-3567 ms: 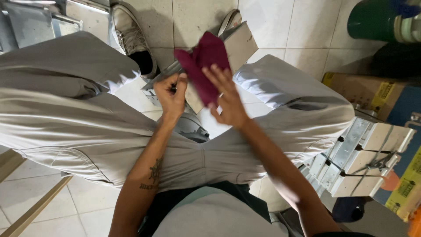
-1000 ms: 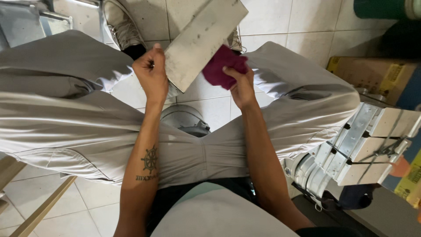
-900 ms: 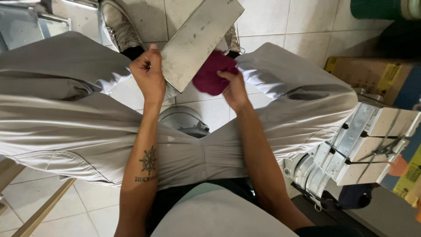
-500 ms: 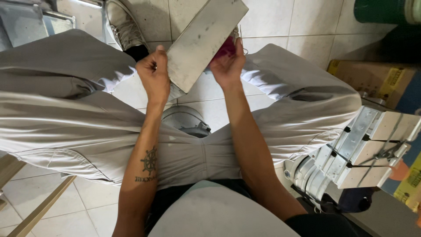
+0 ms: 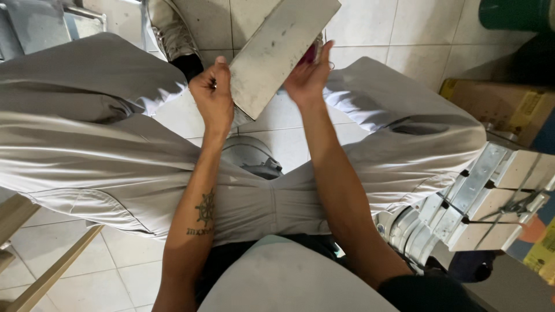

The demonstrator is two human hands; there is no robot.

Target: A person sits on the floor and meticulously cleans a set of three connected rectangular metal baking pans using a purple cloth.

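Observation:
I sit with my knees apart and look down between my grey trousers. My left hand (image 5: 213,98) grips the near corner of a flat grey metal plate (image 5: 283,49) that is tilted up over the floor. My right hand (image 5: 308,74) is at the plate's right edge and presses a dark red cloth (image 5: 310,53) against its far side. Only a sliver of the cloth shows past the plate's edge.
A white sneaker (image 5: 170,26) rests on the tiled floor (image 5: 370,29) at the top. A stack of pale metal parts (image 5: 485,196) stands at my right, with a cardboard box (image 5: 500,107) behind it. A round metal object (image 5: 250,156) lies on the floor between my legs.
The plate has been turned up so its flat face is toward me. My right hand has carried the cloth from the near side up and behind the plate's right edge.

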